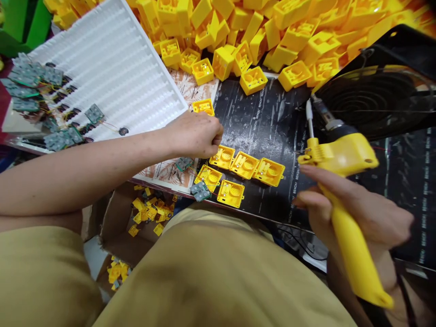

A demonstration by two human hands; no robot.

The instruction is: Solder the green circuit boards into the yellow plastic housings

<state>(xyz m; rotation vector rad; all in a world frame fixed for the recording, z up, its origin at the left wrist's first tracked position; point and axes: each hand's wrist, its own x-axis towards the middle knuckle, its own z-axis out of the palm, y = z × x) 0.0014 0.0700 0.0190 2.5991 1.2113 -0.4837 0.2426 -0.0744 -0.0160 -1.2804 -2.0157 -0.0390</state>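
Note:
My right hand is wrapped round the handle of a yellow soldering gun, its metal tip pointing up and away from me. Over the middle of the bench, my left hand has its fingers curled down; their tips are hidden, so what they hold, if anything, does not show. Just beside those fingers is a yellow plastic case, in a row with a second case and a third case. Nearer me lie two more cases, with a small green circuit board on thin wires against them.
A white ridged tray holds several circuit boards wired to small black round parts. Yellow cases are heaped along the back. A black round fan-like unit stands right. Below the bench edge, a cardboard box contains yellow pieces.

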